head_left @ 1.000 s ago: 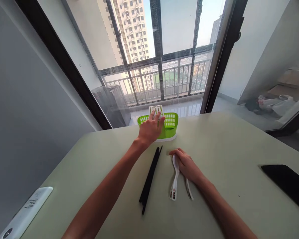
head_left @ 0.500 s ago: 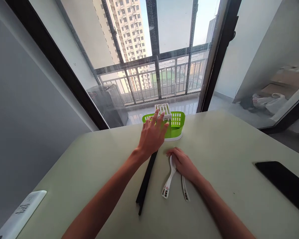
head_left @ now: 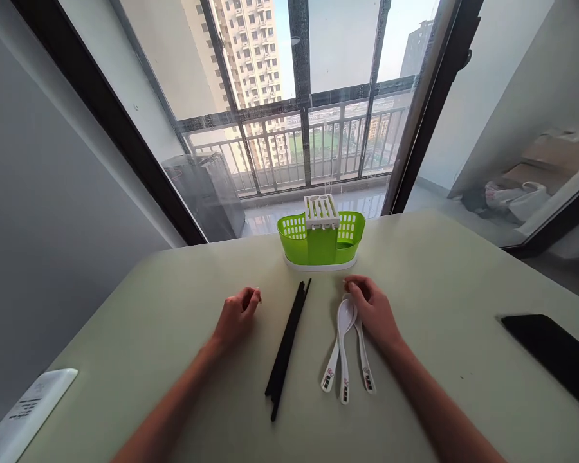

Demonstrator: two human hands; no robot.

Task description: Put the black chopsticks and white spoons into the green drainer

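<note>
My left hand (head_left: 238,315) rests on the table, loosely curled, with nothing visible in it. Just right of it lies a bundle of black chopsticks (head_left: 287,350). My right hand (head_left: 370,310) has its fingers curled down at the bowl ends of several white spoons, hiding part of them. The middle spoon (head_left: 343,354) shows its bowl, while the left spoon (head_left: 332,370) and the right spoon (head_left: 364,360) fan out beside it, handles toward me. Beyond both hands stands a green utensil basket (head_left: 321,247) with a white slotted top (head_left: 322,212).
The pale green table (head_left: 183,289) reaches to a glass door. A black flat object (head_left: 554,354) lies at the right, and a white device with printed labels (head_left: 26,411) sits at the left edge. Past the glass is a balcony railing (head_left: 328,148).
My left hand has drawn back from the basket's top to the table, left of the chopsticks. My right hand has shifted slightly right, and a third spoon now shows.
</note>
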